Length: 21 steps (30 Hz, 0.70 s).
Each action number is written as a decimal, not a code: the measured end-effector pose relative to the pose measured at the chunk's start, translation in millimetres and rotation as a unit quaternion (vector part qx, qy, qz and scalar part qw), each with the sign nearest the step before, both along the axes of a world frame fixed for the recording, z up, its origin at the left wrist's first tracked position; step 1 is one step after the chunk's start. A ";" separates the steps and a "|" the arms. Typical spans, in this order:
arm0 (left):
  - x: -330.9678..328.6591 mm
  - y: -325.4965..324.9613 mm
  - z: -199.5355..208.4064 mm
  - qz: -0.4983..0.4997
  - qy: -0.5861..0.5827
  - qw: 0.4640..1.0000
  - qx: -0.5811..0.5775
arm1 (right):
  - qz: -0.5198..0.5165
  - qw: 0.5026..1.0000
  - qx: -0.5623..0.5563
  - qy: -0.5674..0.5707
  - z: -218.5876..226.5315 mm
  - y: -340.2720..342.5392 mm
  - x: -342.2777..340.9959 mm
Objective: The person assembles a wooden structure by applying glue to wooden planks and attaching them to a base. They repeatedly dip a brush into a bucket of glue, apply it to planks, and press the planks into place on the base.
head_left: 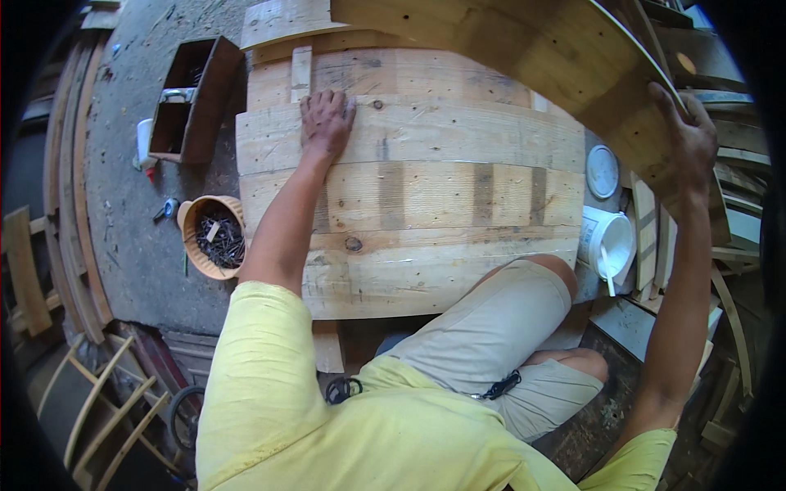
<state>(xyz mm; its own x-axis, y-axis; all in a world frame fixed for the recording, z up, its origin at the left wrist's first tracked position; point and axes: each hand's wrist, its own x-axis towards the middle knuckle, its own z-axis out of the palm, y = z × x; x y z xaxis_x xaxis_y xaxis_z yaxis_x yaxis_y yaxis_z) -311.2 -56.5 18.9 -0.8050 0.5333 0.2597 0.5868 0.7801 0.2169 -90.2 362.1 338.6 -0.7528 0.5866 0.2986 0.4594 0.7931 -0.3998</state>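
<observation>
A yellow shirt (393, 446) and a bent knee in pale shorts (491, 327) fill the near foreground as a person sits at a panel of planks (442, 192), both forearms reaching away over the work. At far right, a loose wide board (540, 61) arcs over the panel's far right corner, its long axis slanting from far left to near right, while the planks beneath run left to right. The right hand (689, 139) is the nearer to it, bent around the outer edge toward the board's near right end, with the rest of the board stretching away to the far left. Whether its far end rests on the wood below cannot be told.

The left hand (325, 123) lies palm down on the panel's far left part, fingers extended and only slightly apart, grasping nothing visible, its fingertips just beside a short wood strip (301, 74). On the floor to the left are a basket (187, 214) of dark nails (232, 237) and a divided box (216, 110); to the right, a white bucket (587, 233) stands near a round lid (603, 172).
</observation>
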 end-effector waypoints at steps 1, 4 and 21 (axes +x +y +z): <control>0.1 0.6 -1.4 -0.004 0.000 1.000 0.001 | 0.002 1.000 0.006 -0.003 -0.1 -3.6 -6.2; -1.1 3.5 -5.7 -0.004 -0.005 1.000 0.020 | 0.034 0.999 0.040 -0.014 -16.2 1.4 -23.8; 6.5 8.2 3.1 -0.021 0.024 0.999 0.014 | 0.061 0.981 0.171 -0.071 -76.5 -22.5 -114.9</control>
